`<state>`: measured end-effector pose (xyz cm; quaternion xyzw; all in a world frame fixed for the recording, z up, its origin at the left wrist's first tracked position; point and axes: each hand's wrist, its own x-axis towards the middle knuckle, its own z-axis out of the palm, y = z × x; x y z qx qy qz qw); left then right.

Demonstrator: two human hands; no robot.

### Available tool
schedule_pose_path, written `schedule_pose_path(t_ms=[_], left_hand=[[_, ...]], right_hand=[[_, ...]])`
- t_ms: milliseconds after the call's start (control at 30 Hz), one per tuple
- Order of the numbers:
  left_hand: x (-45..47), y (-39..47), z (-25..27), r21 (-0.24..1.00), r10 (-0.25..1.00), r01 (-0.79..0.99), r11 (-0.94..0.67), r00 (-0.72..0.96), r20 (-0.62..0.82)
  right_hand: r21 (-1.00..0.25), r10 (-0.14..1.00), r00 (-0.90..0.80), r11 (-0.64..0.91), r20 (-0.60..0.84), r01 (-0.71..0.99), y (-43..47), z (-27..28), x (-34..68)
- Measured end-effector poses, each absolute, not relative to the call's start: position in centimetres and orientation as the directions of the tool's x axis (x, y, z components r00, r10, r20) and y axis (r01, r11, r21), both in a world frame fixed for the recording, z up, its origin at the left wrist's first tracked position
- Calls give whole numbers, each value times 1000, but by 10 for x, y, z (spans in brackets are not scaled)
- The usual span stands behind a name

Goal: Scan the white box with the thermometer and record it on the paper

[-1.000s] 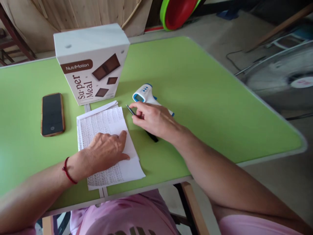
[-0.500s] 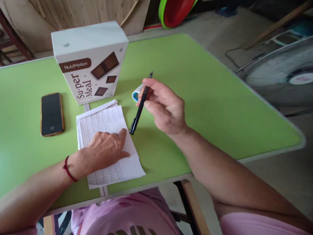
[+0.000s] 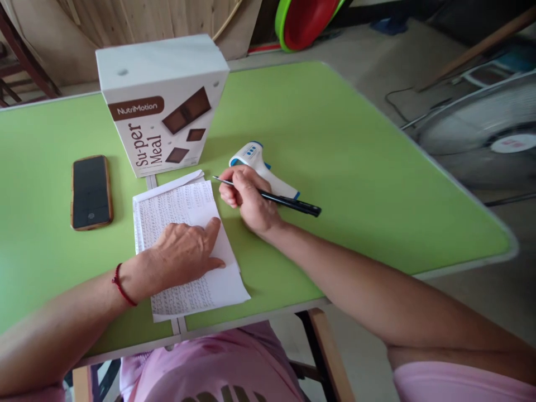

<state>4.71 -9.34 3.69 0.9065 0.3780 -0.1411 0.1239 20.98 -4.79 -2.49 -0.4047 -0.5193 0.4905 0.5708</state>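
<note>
My left hand (image 3: 184, 251) lies on a sheet of paper (image 3: 226, 282) with its thumb and forefinger stretched apart. Rows of small handwriting cover much of the paper, and its far edge is folded over. Just right of the sheet, my right hand (image 3: 255, 201) is closed around a black pen (image 3: 293, 204). The pen's tip points left toward the upper part of the paper, and its back end sticks out to the right. Partly behind the right hand lies a white and blue handheld thermometer (image 3: 268, 170).
A white NutriMotion box (image 3: 163, 106) stands behind the paper. On the left lies a phone (image 3: 91, 192) in a brown-edged case. Everything rests on a green table (image 3: 368, 206). A fan (image 3: 494, 134) stands beyond the right edge, and a red and green basin (image 3: 307, 22) is behind.
My right hand has turned the pen from nearly upright, tip up, to lying across with its tip left. It has lowered slightly, uncovering more of the thermometer. The left hand stays on the paper.
</note>
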Motion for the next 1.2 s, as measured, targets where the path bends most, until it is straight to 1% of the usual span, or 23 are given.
schedule_pose_path(t_ms=[133, 267, 433, 533, 667, 767, 867, 1033, 1200], left_hand=[[46, -94, 36, 119, 648, 707, -697, 692, -318], [47, -94, 36, 102, 654, 713, -694, 683, -324], [48, -93, 35, 105, 665, 722, -684, 677, -317], [49, -93, 33, 121, 668, 724, -679, 678, -308], [49, -94, 32, 113, 676, 730, -674, 671, -304], [50, -94, 33, 117, 672, 729, -675, 672, -311], [49, -93, 32, 118, 667, 722, -682, 680, -303], [48, -95, 32, 97, 668, 718, -689, 682, -297], [50, -91, 35, 129, 667, 723, -678, 680, -305]], right_hand=[[-972, 996, 28, 89, 86, -215, -43, -29, 209], [-974, 999, 26, 46, 41, -221, -41, -28, 210], [-981, 998, -25, 49, 54, -190, -42, -26, 212], [-975, 998, -24, 55, 61, -216, -44, -27, 213], [-960, 995, -10, 97, 103, -262, -45, -27, 213], [-958, 995, 7, 96, 98, -269, -45, -26, 212], [-966, 996, 7, 83, 84, -243, -45, -24, 213], [-984, 997, -41, 62, 70, -165, -47, -21, 216], [-989, 996, -12, 86, 88, -124, -50, -22, 222]])
